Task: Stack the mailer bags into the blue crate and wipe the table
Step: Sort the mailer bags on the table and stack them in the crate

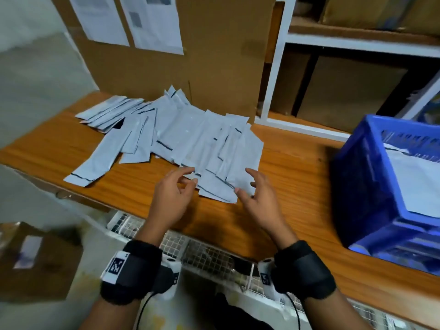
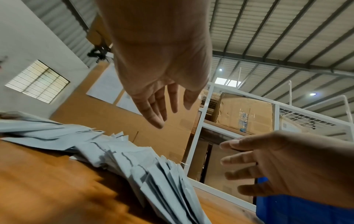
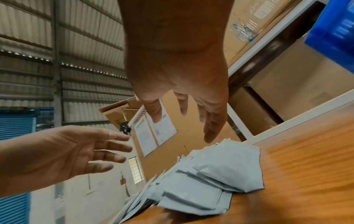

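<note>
The thin, pale grey plastic mailer bags (image 1: 202, 144) are fanned out across the orange wooden worktop (image 1: 292, 163), left of the blue plastic crate (image 1: 371, 177). The left hand (image 1: 170, 201) and right hand (image 1: 260, 201) are held over the near edge with fingers spread, nothing gripped. The bags are judged light, limp and slippery; a squared bundle is best pinched at both side edges.

Two printed sheets (image 1: 152, 20) are fixed to a cardboard panel (image 1: 221, 67). Cardboard boxes (image 1: 350, 91) are kept on a white shelf (image 1: 357, 42).
</note>
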